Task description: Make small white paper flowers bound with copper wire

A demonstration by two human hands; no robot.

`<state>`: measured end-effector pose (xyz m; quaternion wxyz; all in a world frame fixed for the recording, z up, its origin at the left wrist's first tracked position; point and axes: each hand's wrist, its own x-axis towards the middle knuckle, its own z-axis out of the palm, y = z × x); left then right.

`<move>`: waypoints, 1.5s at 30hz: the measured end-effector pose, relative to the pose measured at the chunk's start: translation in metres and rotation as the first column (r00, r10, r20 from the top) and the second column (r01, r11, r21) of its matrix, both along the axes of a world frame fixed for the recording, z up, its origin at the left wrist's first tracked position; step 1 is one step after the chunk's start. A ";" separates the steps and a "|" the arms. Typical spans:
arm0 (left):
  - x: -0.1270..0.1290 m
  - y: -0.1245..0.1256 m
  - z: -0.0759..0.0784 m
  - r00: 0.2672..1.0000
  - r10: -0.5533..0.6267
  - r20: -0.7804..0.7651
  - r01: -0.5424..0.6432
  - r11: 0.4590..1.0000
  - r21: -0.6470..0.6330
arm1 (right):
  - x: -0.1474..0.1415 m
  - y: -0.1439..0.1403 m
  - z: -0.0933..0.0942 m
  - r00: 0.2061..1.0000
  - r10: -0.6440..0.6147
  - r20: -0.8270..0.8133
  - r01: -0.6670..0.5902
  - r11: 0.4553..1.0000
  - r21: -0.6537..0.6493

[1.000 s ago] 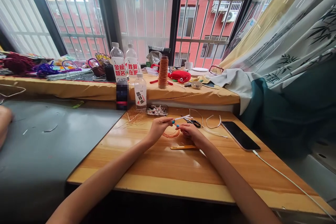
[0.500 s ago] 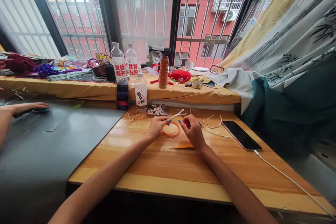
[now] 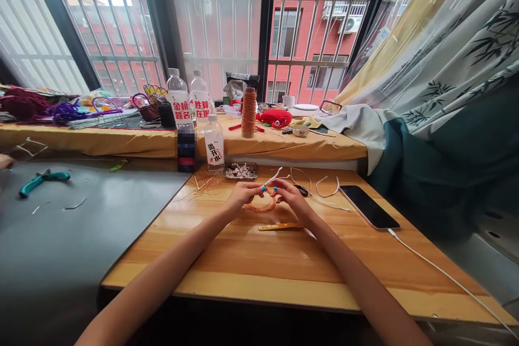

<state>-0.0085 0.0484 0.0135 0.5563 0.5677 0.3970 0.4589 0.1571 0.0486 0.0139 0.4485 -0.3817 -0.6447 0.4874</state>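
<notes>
My left hand (image 3: 244, 194) pinches a white cord (image 3: 277, 174) between thumb and fingers, and its end sticks up to the right. My right hand (image 3: 293, 198) meets it from the other side, fingertips closed at the cord beside my left thumb. Any thin thread between them is too small to make out. Below the hands lies a coil of orange thread (image 3: 261, 209), partly covered by them. A flat yellow strip (image 3: 279, 226) rests on the wood nearer me. Behind my right hand shows a black looped object (image 3: 302, 190), partly hidden.
Loose white cords (image 3: 328, 188) and a phone (image 3: 368, 206) on a cable lie to the right. Behind stand a tray of small pieces (image 3: 241, 171), a water bottle (image 3: 214, 146) and a thread spool (image 3: 248, 113). Teal pliers (image 3: 44, 181) lie left, near another person's hand (image 3: 5, 161).
My right hand has moved left, bringing its fingertips to the cord. At the left, the other person's hand has drawn away, leaving the teal pliers on the grey surface.
</notes>
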 end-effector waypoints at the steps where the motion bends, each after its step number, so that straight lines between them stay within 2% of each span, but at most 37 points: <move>1: 0.000 0.000 0.001 1.000 0.008 0.001 -0.008 1.000 0.000 | -0.003 -0.002 -0.001 0.998 0.027 0.061 -0.027 1.000 0.001; 3: -0.001 0.000 0.003 1.000 0.027 -0.015 -0.026 1.000 0.016 | -0.006 -0.005 -0.002 0.977 0.021 0.212 -0.034 0.998 0.054; 5: -0.001 -0.001 0.004 0.997 0.060 -0.041 -0.058 0.997 0.041 | -0.007 -0.009 -0.003 0.922 -0.055 0.383 -0.024 0.980 0.199; 7: -0.001 0.000 0.003 0.992 0.102 -0.070 -0.097 0.993 0.071 | -0.006 -0.013 -0.003 0.818 -0.181 0.546 -0.063 0.915 0.398; 9: -0.001 0.002 -0.001 0.987 0.135 -0.092 -0.124 0.985 0.118 | -0.005 -0.016 -0.002 0.682 -0.288 0.672 -0.174 0.829 0.532; 11: -0.001 0.004 -0.006 0.979 0.154 -0.137 -0.128 0.975 0.183 | -0.005 -0.019 -0.001 0.551 -0.360 0.753 -0.293 0.761 0.578; 13: -0.001 0.005 -0.010 0.951 0.187 -0.245 -0.119 0.956 0.269 | -0.006 -0.020 0.001 0.459 -0.430 0.777 -0.387 0.691 0.611; 15: -0.002 0.003 -0.013 0.881 0.255 -0.399 -0.089 0.917 0.388 | -0.006 -0.022 0.004 0.418 -0.518 0.747 -0.453 0.594 0.665; 18: -0.001 -0.005 -0.012 0.699 0.407 -0.587 0.029 0.805 0.592 | -0.005 -0.025 0.010 0.406 -0.634 0.659 -0.476 0.469 0.744; 21: 0.000 -0.015 -0.011 0.541 0.479 -0.691 0.231 0.705 0.670 | -0.002 -0.027 0.016 0.395 -0.687 0.610 -0.458 0.428 0.779; 23: 0.001 -0.017 -0.010 0.519 0.477 -0.710 0.305 0.672 0.675 | 0.001 -0.026 0.018 0.420 -0.676 0.605 -0.423 0.445 0.790; 25: 0.002 -0.016 -0.010 0.577 0.456 -0.678 0.286 0.665 0.690 | 0.003 -0.022 0.019 0.488 -0.636 0.598 -0.309 0.515 0.800; 26: 0.002 -0.014 -0.010 0.630 0.432 -0.645 0.253 0.672 0.696 | 0.004 -0.020 0.019 0.544 -0.601 0.586 -0.214 0.576 0.789; 28: 0.003 -0.010 -0.009 0.750 0.355 -0.558 0.174 0.707 0.685 | 0.007 -0.015 0.020 0.706 -0.443 0.553 -0.031 0.760 0.649; 29: 0.003 -0.009 -0.009 0.805 0.304 -0.510 0.145 0.733 0.665 | 0.009 -0.013 0.020 0.799 -0.314 0.513 0.010 0.860 0.510; 30: 0.003 -0.008 -0.008 0.849 0.253 -0.464 0.122 0.761 0.638 | 0.011 -0.011 0.020 0.879 -0.168 0.447 0.000 0.937 0.351; 31: 0.004 -0.007 -0.006 0.882 0.208 -0.424 0.107 0.786 0.608 | 0.013 -0.010 0.020 0.932 -0.028 0.363 -0.049 0.978 0.202; 33: 0.005 -0.008 -0.004 0.919 0.139 -0.368 0.099 0.824 0.558 | 0.018 -0.008 0.017 0.966 0.143 0.214 -0.147 0.989 0.002; 37: 0.006 -0.011 -0.001 0.954 0.044 -0.298 0.119 0.855 0.505 | 0.022 -0.006 0.007 0.969 0.220 0.111 -0.201 0.967 -0.157; 41: 0.007 -0.010 -0.001 0.979 0.028 -0.200 0.059 0.907 0.417 | 0.022 0.000 0.001 0.975 0.223 0.008 -0.220 0.967 -0.132; 43: 0.006 -0.008 -0.001 0.986 0.045 -0.162 0.021 0.923 0.384 | 0.021 0.003 -0.002 0.977 0.211 0.044 -0.204 0.971 -0.125; 45: 0.005 -0.006 -0.001 0.986 0.069 -0.152 -0.007 0.929 0.371 | 0.019 0.004 -0.004 0.970 0.188 0.157 -0.174 0.980 -0.102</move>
